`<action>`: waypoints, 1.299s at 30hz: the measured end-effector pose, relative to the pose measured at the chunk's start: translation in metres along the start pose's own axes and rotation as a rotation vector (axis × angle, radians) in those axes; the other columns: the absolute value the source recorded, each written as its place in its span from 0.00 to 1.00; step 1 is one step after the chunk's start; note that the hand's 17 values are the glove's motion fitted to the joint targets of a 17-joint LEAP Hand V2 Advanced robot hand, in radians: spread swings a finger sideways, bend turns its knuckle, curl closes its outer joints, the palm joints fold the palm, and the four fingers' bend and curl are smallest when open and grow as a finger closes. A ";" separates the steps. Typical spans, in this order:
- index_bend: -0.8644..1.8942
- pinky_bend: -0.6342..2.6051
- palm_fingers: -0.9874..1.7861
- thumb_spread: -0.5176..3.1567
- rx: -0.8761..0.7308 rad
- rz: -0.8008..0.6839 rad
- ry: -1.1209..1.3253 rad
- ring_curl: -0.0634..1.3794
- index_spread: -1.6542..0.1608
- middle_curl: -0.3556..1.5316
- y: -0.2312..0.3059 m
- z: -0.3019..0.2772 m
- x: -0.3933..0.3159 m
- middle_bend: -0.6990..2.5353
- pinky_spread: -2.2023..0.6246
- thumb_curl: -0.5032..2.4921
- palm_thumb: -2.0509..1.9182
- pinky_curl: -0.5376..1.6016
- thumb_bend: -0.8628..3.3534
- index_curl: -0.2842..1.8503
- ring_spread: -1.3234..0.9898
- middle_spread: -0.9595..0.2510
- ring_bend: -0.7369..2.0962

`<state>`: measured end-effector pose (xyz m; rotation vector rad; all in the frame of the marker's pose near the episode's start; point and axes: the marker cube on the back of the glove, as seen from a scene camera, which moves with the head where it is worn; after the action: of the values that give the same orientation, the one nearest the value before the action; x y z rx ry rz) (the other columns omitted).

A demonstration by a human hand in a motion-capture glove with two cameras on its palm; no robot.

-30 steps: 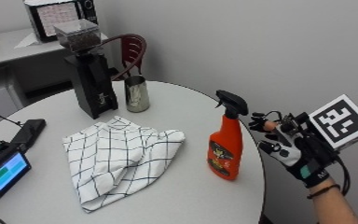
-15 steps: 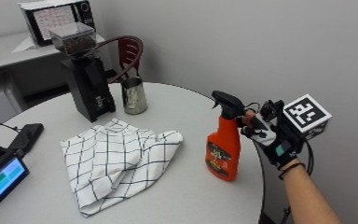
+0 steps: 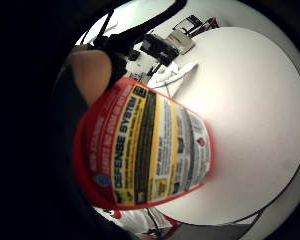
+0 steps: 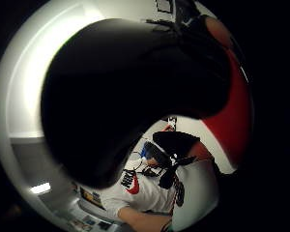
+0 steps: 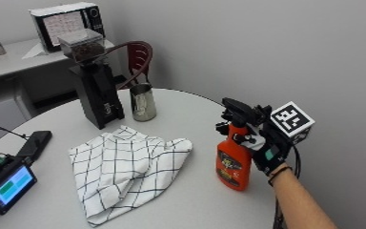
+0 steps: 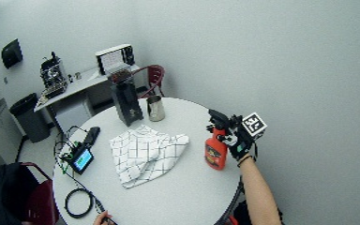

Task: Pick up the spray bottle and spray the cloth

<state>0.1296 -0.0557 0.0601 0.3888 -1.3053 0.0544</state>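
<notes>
The bottle (image 5: 232,160) stands upright on the round table (image 5: 189,109), its long axis vertical, near the table's edge at about four o'clock as I look across from the outside. Its black spray head (image 5: 240,110) sits on top with the nozzle pointing toward ten o'clock, roughly at the grinder (image 5: 94,81) and above the cloth (image 5: 123,167). The base of the bottle rests on the tabletop.

The gloved hand (image 5: 265,145) is at the bottle's neck, on its three o'clock side, touching it just under the spray head. The fingers curl around the neck from behind, so the hand grasps the bottle there. The forearm (image 5: 300,198) comes up from five o'clock, rising at a slant, the wrist bent so the palm faces the bottle.

From the palm, the bottle's red body and yellow label (image 3: 150,150) fill most of the little finger side view, with the white table (image 3: 250,100) beyond it.

The cloth lies rumpled and flat on the table at nine o'clock from the bottle, apart from it. A steel jug (image 5: 143,101) stands beside the grinder, past the cloth. A small screen (image 5: 6,186) sits at the table's far left edge.
</notes>
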 end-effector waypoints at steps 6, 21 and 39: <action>0.39 0.24 0.69 0.40 0.009 0.001 -0.025 0.28 0.72 0.39 -0.002 0.002 0.002 0.33 0.86 0.27 0.70 0.39 0.22 0.25 0.54 0.72 0.40; 0.38 0.23 0.75 0.32 0.145 0.007 -0.013 0.32 0.75 0.44 0.004 -0.013 -0.014 0.38 0.84 0.34 0.76 0.35 0.21 0.31 0.51 0.69 0.43; 0.37 0.25 0.78 0.30 0.110 0.025 0.289 0.34 0.79 0.44 -0.006 -0.070 -0.111 0.38 0.85 0.37 0.76 0.36 0.20 0.33 0.52 0.69 0.45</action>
<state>0.1660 -0.0198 -0.0607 0.4412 -1.0241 0.1977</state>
